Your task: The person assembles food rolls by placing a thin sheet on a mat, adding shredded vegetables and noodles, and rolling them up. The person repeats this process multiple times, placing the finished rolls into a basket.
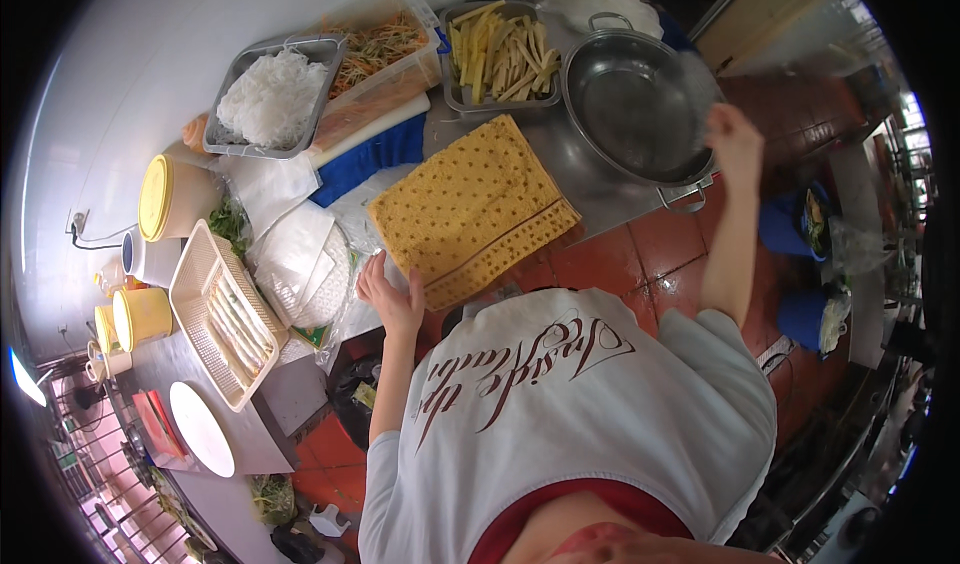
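Observation:
My right hand (733, 140) is raised at the right rim of a wide steel pan (630, 104), with its fingers curled together. A pale, see-through smear shows by those fingers, too blurred to name. My left hand (392, 299) has its fingers apart at the lower left corner of a folded yellow patterned cloth (470, 204). Nothing shows in it. Close to its left lies a stack of thin white sheets (292, 247) on a round, textured, whitish piece (333, 289). A cream plastic basket (184, 284) farther left holds several long pale rolls (240, 322).
Along the wall stand a tray of white noodles (270, 99), a tub of shredded vegetables (380, 54) and a tray of yellow strips (503, 54). Lidded yellow tubs (155, 199) and a white oval plate (202, 429) are at left. Blue bins (797, 226) stand on the red tiled floor.

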The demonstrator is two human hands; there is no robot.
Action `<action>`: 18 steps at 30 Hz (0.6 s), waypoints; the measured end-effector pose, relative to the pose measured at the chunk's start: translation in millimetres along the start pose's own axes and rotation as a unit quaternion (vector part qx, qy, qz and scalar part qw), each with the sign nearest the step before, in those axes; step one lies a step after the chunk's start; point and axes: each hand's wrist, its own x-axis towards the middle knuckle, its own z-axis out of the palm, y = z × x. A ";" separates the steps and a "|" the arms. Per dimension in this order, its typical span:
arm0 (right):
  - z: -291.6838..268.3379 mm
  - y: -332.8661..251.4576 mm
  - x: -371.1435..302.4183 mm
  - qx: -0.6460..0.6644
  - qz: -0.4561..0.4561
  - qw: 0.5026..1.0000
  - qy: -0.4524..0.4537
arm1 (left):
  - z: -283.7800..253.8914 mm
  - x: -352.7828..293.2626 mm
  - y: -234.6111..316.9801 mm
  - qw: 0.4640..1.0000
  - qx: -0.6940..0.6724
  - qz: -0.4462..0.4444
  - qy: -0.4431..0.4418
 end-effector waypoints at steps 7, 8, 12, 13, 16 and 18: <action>-96.7 90.7 -21.6 0.169 0.080 0.979 0.081 | 11.5 -14.5 -4.7 1.000 0.015 -0.001 -0.006; -92.9 96.2 -28.8 0.074 0.107 0.989 0.065 | 11.5 -14.3 -3.3 1.000 0.029 0.003 -0.008; -113.7 115.3 -50.8 -0.097 0.062 0.991 0.071 | 8.8 -12.4 2.3 0.999 0.047 0.002 -0.004; -122.8 92.7 -50.5 -0.077 0.055 0.990 0.107 | 8.7 -12.7 2.8 0.998 0.055 0.001 -0.008; -147.2 38.8 -45.9 0.046 0.007 0.986 0.162 | 8.0 -9.7 5.1 0.998 0.059 0.002 -0.007; -133.7 3.9 -47.9 0.131 -0.021 0.979 0.156 | 8.6 -10.5 3.1 0.998 0.054 0.012 0.006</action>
